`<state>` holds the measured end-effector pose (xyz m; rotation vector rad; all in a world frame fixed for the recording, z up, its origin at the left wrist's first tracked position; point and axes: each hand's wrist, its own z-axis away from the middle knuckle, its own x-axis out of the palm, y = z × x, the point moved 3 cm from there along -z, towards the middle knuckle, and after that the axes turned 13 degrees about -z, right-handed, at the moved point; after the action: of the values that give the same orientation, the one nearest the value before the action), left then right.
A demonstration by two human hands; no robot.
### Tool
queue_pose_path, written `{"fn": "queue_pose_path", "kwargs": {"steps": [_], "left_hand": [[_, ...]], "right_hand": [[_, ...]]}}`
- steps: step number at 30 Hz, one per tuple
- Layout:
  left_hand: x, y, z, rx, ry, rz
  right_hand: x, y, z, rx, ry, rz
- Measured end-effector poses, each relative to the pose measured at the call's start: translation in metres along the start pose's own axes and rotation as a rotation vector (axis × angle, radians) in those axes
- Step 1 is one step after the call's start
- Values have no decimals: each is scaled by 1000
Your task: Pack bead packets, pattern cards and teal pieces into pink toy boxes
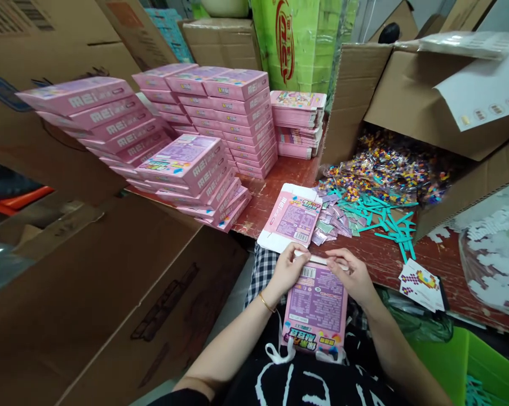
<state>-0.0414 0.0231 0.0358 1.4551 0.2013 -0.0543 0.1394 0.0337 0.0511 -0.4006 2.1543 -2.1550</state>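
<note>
A pink and purple printed carton [315,307] lies on my lap, its printed panel facing up and one end toward my body. My left hand [290,269] grips the left side of its far end, fingers bent at the white flap. At the right side of that same end, my right hand [354,277] pinches the flap edge between thumb and fingers. Just beyond my hands, a second carton [294,217] rests on the table edge with its white flaps spread. Small shiny packets [334,221] are heaped beside it, next to teal sticks [395,225].
Stacked pink boxes [237,121] fill the table's left, with flattened cartons [299,121] behind. An open cardboard box [355,90] spills bags of colourful pieces [372,169]. Rightward are printed cards [421,285], a bag of white pieces [497,254] and a green bin [440,361] below.
</note>
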Motion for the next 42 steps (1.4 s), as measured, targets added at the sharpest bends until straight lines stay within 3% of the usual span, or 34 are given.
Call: {"fn": "queue_pose_path", "kwargs": {"steps": [3, 5, 8, 12, 14, 17, 19, 21, 24, 25, 26, 28, 31, 33, 34, 36, 37, 39, 41, 42], "left_hand": [[-1, 1, 1, -47, -54, 40], [-2, -1, 6, 18, -33, 24], [0, -6, 14, 139, -12, -21], [1, -16, 26, 108, -9, -50], [-1, -21, 35, 63, -140, -24], [-21, -16, 47, 9, -326, 20], [-59, 5, 43, 55, -216, -17], [-119, 46, 28, 186, 33, -201], [-230, 124, -8, 316, 662, -645], [-263, 146, -25, 316, 750, -671], [-292, 164, -44, 301, 790, -687], [-335, 187, -80, 168, 749, -758], [-364, 199, -106, 101, 750, -823], [-358, 196, -101, 163, 848, -883], [-346, 190, -94, 250, 915, -924], [-301, 167, -74, 523, 997, -1020], [-269, 148, -65, 653, 947, -1046], [-195, 97, -55, 753, 645, -1072], [-126, 34, -53, 621, 355, -1119], [-98, 5, -55, 532, 274, -1134]], "right_hand": [[-6, -5, -9, 190, -108, -54], [-10, -4, -12, 261, -178, -129], [-12, -2, -9, 215, -254, -162], [-10, -4, -1, 59, -317, -138], [-15, -5, 1, -11, -252, -90], [-32, 2, -2, -84, 2, -165], [-41, 13, -6, -103, 105, -269], [-43, 25, -9, -84, 94, -278], [-35, 42, -11, 22, 32, -173], [-30, 47, -11, 60, 19, -147], [-26, 51, -12, 88, 12, -129], [-19, 58, -16, 114, 11, -105], [-16, 67, -27, 110, -2, -75], [-19, 67, -41, 86, -23, -25], [-19, 64, -52, 59, -32, 24], [-17, 51, -81, -33, -34, 157], [-14, 42, -100, -91, -29, 244], [-2, 27, -145, -193, -9, 394], [12, 21, -194, -189, -14, 518], [18, 21, -216, -164, -18, 541]]}}
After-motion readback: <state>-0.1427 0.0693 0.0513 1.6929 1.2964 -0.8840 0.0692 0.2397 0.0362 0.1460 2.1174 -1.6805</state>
